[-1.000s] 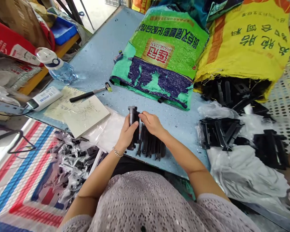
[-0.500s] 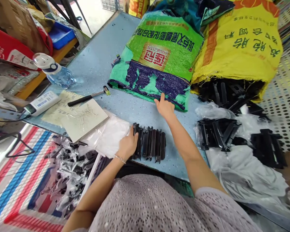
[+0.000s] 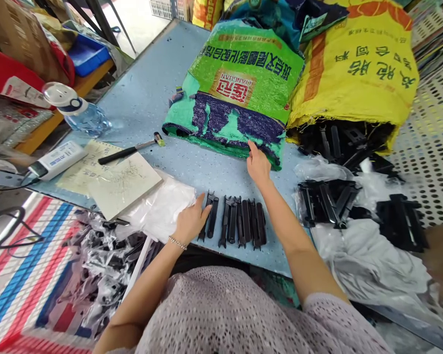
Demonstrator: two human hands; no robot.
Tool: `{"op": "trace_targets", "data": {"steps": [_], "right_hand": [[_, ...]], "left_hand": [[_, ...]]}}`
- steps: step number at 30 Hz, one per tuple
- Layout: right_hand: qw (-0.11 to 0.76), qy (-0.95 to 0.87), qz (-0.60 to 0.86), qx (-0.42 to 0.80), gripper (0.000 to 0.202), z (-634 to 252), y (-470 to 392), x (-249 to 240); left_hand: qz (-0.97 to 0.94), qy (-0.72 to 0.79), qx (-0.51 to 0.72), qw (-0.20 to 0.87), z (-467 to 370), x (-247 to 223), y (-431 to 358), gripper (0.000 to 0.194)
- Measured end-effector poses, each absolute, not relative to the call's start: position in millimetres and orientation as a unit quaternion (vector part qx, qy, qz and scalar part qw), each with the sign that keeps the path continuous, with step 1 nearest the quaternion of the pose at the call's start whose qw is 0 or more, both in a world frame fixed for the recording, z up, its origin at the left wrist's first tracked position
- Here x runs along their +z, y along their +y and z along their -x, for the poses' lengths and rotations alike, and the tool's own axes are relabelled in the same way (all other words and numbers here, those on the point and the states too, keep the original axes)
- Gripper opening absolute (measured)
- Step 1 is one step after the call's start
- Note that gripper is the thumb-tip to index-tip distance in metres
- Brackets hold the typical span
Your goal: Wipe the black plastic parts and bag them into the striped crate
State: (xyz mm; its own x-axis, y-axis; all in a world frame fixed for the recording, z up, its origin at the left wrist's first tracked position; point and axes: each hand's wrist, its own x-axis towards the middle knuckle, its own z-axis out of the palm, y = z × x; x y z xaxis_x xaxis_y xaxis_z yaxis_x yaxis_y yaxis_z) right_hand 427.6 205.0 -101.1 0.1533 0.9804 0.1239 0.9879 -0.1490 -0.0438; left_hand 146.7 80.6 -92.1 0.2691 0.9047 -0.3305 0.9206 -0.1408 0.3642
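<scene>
Head view: the black parts (image 3: 245, 219) stand in a row on the table (image 3: 140, 93). A sideways nudge from the left hand (image 3: 191, 222), at nine o'clock of the row, could skew the leftmost pair; the right hand (image 3: 259, 166), at one o'clock, might snag the green sack's (image 3: 266, 64) lip. The left lies low, thumb and forefinger spread wide by that pair, contact uncertain. The right arm is stretched, forefinger extended, fingers loosely parted, nothing visible in them.

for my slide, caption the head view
Left hand at black parts on a blue table, right hand at the green bag.
</scene>
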Motion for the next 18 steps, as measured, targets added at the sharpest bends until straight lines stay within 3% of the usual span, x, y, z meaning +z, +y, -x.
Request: {"op": "trace_targets", "data": {"steps": [4,8,12,15,18], "right_hand": [[0.073,-0.581,0.809,-0.045,0.069,-434.5,231.8,-97.0],[0.117,-0.544,0.830,-0.040,0.060,-440.0,254.4,-79.5],[0.176,-0.592,0.784,-0.055,0.062,-440.8,223.9,-62.0],[0.228,-0.668,0.708,-0.023,0.062,-434.5,175.5,-57.7],[0.288,-0.720,0.631,0.011,0.055,-414.9,127.7,-60.0]], "left_hand": [[-0.758,0.596,-0.020,0.263,-155.5,-96.6,75.3,0.061],[-0.770,0.568,-0.014,0.291,-161.6,-101.1,65.0,0.072],[-0.733,0.576,0.060,0.356,-153.1,-100.5,66.7,0.064],[-0.656,0.551,0.179,0.484,-150.8,-95.4,78.3,0.052],[-0.472,0.478,0.262,0.693,-163.5,-87.2,94.9,0.056]]}}
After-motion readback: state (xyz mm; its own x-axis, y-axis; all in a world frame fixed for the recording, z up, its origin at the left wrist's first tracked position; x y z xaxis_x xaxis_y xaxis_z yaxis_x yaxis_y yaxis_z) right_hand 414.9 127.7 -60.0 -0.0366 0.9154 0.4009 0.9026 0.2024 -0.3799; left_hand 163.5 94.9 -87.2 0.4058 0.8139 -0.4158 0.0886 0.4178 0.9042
